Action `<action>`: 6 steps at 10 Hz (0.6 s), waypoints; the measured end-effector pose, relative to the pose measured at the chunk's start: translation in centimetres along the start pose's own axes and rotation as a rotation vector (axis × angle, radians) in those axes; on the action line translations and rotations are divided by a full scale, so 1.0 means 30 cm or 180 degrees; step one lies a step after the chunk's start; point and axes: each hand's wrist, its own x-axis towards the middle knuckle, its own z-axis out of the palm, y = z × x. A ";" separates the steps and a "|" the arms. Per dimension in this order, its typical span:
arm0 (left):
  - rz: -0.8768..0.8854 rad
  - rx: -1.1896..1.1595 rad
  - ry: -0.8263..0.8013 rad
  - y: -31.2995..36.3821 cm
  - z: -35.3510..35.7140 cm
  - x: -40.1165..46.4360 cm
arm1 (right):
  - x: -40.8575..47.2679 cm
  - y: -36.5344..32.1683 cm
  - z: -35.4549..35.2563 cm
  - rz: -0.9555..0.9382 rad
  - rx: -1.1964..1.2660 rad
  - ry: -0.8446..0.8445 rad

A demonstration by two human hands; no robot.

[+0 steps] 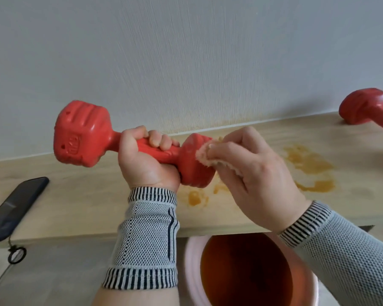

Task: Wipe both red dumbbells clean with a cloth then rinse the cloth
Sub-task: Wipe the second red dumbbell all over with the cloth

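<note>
Nearest of all, a pink bucket (pixel 191 261) of rusty orange water, just below the front edge of the wooden shelf (pixel 75 195), ready for rinsing later. Above it, left hand (pixel 146 155) wrapped fully closed around the handle of the held dumbbell (pixel 80 133), palm toward the camera, bar tilted with the left head high and the right head low and clear of the shelf. Right hand (pixel 250 164) closed on a small orange-stained cloth (pixel 208 155), pinched between thumb and fingers and pressed against the outer face of the lower head, immediately right of the gripping fist. Probably mid-wipe on the first dumbbell. For a good job: firm grip on the handle, slow rotation of the bar so every facet of the head meets the cloth, pressure into the grooves, then a shift of the fist to expose the handle, likely unwiped where covered. Fresh fold of cloth worth turning outward, given the staining. Second dumbbell (pixel 363 107) lying on the shelf at far right, well apart, partly cut off by the frame. Orange smears (pixel 307 160) on the shelf beneath the work; dark phone (pixel 16 204) lying at left.
</note>
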 end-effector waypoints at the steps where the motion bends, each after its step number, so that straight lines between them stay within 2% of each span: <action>1: 0.0024 0.0009 -0.0213 0.002 0.007 -0.007 | 0.022 -0.008 -0.019 0.1145 0.0727 0.0193; 2: -0.0128 -0.0061 -0.0380 0.013 0.001 -0.003 | 0.041 -0.013 -0.047 0.2755 0.2198 0.0490; 3: 0.0004 0.0015 -0.0360 0.010 0.001 0.000 | 0.039 -0.021 -0.027 0.3377 0.3086 0.0634; 4: 0.0206 0.0112 -0.0279 -0.001 0.013 -0.006 | 0.039 -0.035 -0.004 0.3396 0.3782 0.0412; 5: 0.0253 0.0161 -0.0331 -0.005 0.006 0.001 | 0.039 -0.029 -0.003 0.3340 0.4131 0.0152; 6: 0.0234 0.0427 -0.0419 0.012 -0.031 0.033 | 0.036 -0.021 0.003 0.3141 0.4080 -0.0077</action>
